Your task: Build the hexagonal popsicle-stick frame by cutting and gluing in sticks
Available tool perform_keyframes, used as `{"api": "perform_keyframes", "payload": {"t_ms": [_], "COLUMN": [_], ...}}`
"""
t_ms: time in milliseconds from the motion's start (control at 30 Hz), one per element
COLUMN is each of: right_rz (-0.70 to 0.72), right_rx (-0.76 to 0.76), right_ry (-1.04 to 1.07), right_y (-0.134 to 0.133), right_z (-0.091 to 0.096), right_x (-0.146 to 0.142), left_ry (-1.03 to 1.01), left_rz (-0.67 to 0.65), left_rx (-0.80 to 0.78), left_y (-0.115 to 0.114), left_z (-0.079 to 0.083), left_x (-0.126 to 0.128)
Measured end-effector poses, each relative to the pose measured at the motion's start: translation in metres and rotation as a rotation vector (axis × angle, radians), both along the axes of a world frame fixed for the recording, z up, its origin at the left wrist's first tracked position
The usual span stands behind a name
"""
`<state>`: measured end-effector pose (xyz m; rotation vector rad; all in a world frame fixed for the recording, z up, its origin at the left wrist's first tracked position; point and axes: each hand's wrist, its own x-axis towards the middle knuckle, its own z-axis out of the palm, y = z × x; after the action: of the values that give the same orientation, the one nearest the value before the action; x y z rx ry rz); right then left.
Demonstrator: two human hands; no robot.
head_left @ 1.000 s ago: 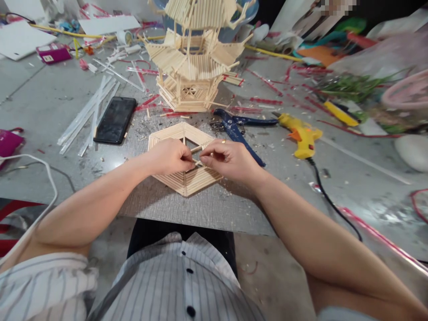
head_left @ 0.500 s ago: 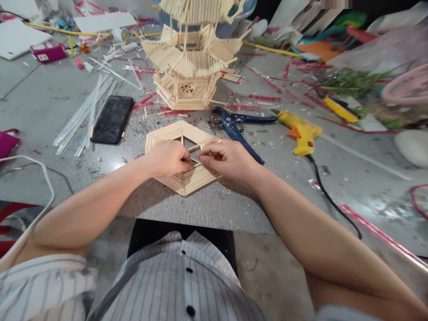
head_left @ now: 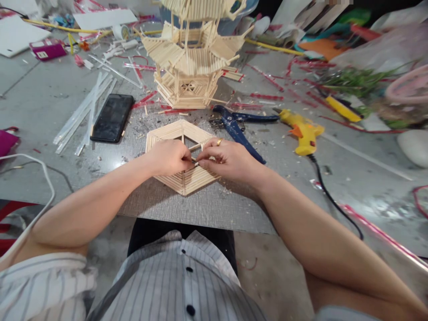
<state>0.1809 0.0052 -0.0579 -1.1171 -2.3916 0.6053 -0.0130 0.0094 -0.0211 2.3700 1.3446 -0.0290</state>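
Note:
A flat hexagonal frame of thin wooden sticks (head_left: 167,133) lies on the grey table in front of me. Both hands rest over its middle. My left hand (head_left: 170,157) is closed, pinching a short wooden stick (head_left: 195,146) that points up and right across the frame's opening. My right hand (head_left: 225,159), with a gold ring on one finger, is closed too, its fingertips pinching the same stick where the hands meet. What lies under the fingers is hidden.
A tall pagoda model of wooden sticks (head_left: 192,58) stands behind the frame. A black phone (head_left: 113,117) and clear glue sticks (head_left: 85,113) lie to the left. Blue pliers (head_left: 236,127) and a yellow glue gun (head_left: 301,131) with a black cord lie to the right. Red scraps litter the table.
The hands have stayed over the frame; the right fingertips have drawn closer to the left hand. The view has shifted slightly.

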Motion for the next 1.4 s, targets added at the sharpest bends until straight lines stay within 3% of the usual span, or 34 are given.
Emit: {"api": "perform_keyframes", "payload": {"t_ms": [500, 767, 1133, 1400], "right_rz": [0.02, -0.215, -0.123, -0.103], "right_rx": [-0.007, 0.023, -0.041, -0.062], "right_ry": [0.026, 0.222, 0.131, 0.132], "right_y": [-0.001, 0.011, 0.009, 0.009], "right_z": [0.001, -0.002, -0.001, -0.002], "right_x": [0.0, 0.008, 0.007, 0.006], "left_ry": [0.01, 0.003, -0.015, -0.005], "left_rz": [-0.003, -0.01, -0.018, 0.02], "left_rx": [-0.012, -0.007, -0.156, -0.102], "left_y": [0.001, 0.002, 0.002, 0.001], "left_z": [0.001, -0.001, 0.009, 0.004], "left_x": [-0.001, 0.001, 0.0, 0.002]}}
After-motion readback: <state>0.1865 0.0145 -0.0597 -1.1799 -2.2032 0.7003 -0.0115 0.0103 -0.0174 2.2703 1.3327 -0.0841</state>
